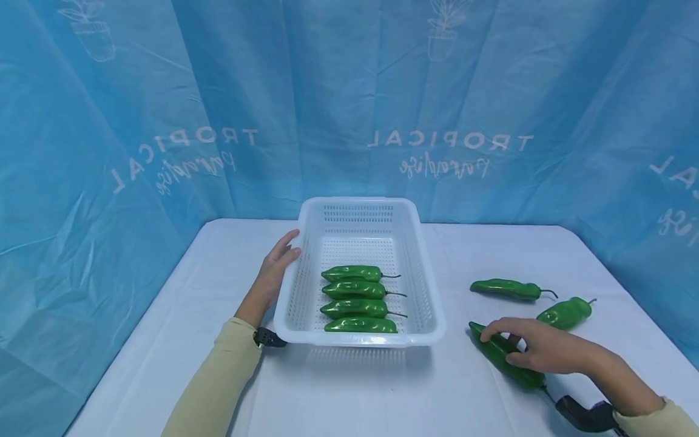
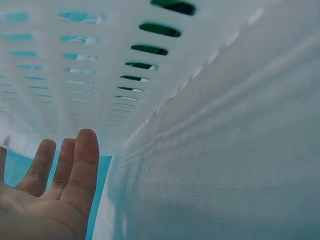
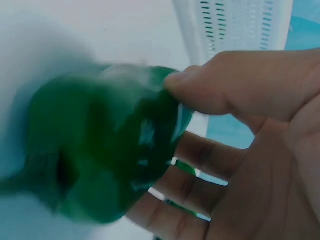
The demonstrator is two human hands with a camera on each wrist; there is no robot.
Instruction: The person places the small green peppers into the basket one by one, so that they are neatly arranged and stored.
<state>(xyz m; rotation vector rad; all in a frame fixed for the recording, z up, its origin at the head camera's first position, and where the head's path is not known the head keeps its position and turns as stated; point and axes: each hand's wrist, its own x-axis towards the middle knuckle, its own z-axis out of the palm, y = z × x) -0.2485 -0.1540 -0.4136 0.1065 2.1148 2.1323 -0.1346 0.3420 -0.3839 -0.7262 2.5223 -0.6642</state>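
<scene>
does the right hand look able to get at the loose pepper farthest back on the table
Probably yes: the far pepper lies uncovered, with bare white cloth between it and the right hand. That hand grips the near pepper, though, so it would likely need to let go first.

Enclosed at back and sides by blue sheeting, printed with mirrored white lettering and plants; furnished with white table.
</scene>
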